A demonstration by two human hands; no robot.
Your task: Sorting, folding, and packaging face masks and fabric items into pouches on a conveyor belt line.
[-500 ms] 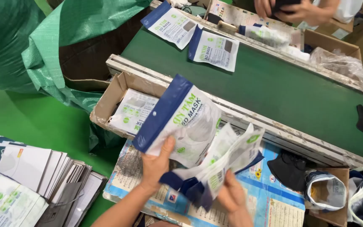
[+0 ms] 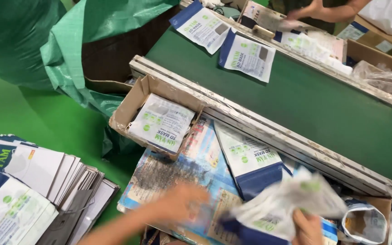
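Observation:
My right hand (image 2: 307,229) grips a bunch of white-and-blue mask pouches (image 2: 286,206) at the bottom of the view, blurred by motion. My left hand (image 2: 182,204) is blurred too, low over the printed cardboard sheet (image 2: 169,177), fingers spread and empty. One pouch (image 2: 250,161) lies flat on the sheet just above my hands. A small open cardboard box (image 2: 128,106) with a pouch (image 2: 162,122) inside stands to the upper left of my hands.
A green conveyor belt (image 2: 318,104) runs diagonally, carrying two pouches (image 2: 246,56). Another person's hands (image 2: 309,9) work at the top. A stack of flat pouches (image 2: 28,186) lies at bottom left. A green sack (image 2: 69,36) hangs at upper left.
My left hand let go of the raised pouch and dropped toward the sheet. One pouch now lies flat on the sheet. The right hand's bunch moved lower and to the right.

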